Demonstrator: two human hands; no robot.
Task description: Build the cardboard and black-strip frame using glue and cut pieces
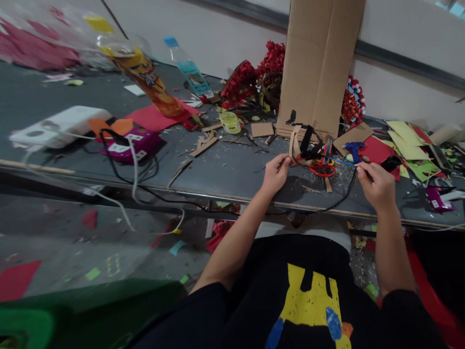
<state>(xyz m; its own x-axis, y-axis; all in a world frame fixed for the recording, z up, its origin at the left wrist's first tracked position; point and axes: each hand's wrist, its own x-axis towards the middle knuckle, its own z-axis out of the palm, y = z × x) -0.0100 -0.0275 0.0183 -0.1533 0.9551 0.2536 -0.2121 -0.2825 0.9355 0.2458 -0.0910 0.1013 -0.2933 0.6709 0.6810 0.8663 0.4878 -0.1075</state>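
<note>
My left hand (276, 172) is closed in a pinch on a looped tan cardboard strip (295, 144) just above the table. Black strips (308, 141) hang together with or right behind that loop; I cannot tell which. Between the thumb and fingers of my right hand (376, 184) is a thin blue stick (343, 162), its far end pointing left toward the black strips. Scissors with red handles (321, 170) lie beneath, between both hands. A blue glue gun (354, 149) rests just beyond my right hand.
A tall cardboard panel (321, 63) stands at the back, beside red flower-like decorations (241, 82). Bottles (145, 77), a white power strip (60, 126) and a purple box (132, 144) stand left. Coloured paper (409, 140) lies right. A black cable (170, 199) crosses the table edge.
</note>
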